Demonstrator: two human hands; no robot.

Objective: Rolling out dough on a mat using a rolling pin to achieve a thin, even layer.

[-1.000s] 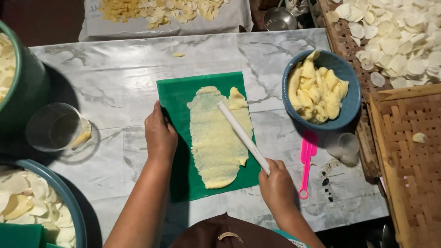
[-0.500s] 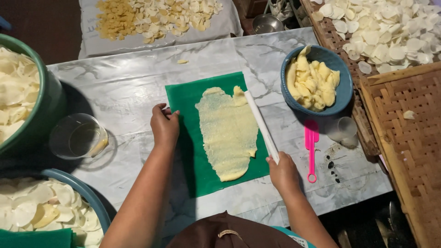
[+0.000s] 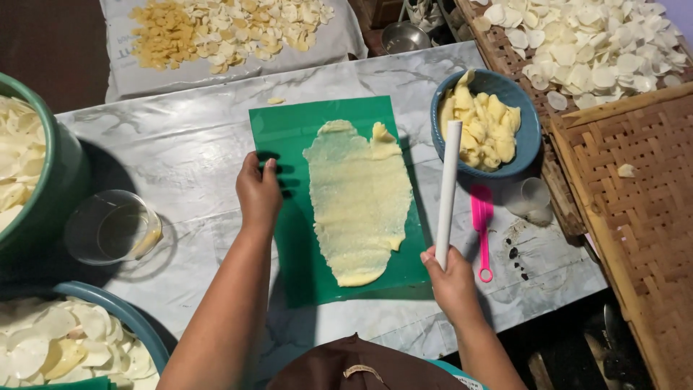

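A flattened sheet of pale yellow dough (image 3: 359, 198) lies lengthwise on a green plastic mat (image 3: 289, 137) on the marbled table cover. My left hand (image 3: 258, 193) rests flat on the mat's left part, beside the dough. My right hand (image 3: 452, 280) grips the near end of a long white rolling rod (image 3: 447, 186). The rod is lifted off the dough and points away from me, past the mat's right edge, toward a blue bowl (image 3: 528, 137) of yellow dough pieces.
A pink spatula (image 3: 481, 227) and a small clear cup (image 3: 529, 198) lie right of the mat. A glass (image 3: 112, 227) stands at the left, between a green tub (image 3: 61, 188) and a blue basin (image 3: 119, 310) of pale slices. Woven trays (image 3: 635, 195) sit at the right.
The rod has swung off the dough, from lying diagonally across it to pointing up past the mat's right edge. My right hand shifted right; my left hand stayed on the mat.
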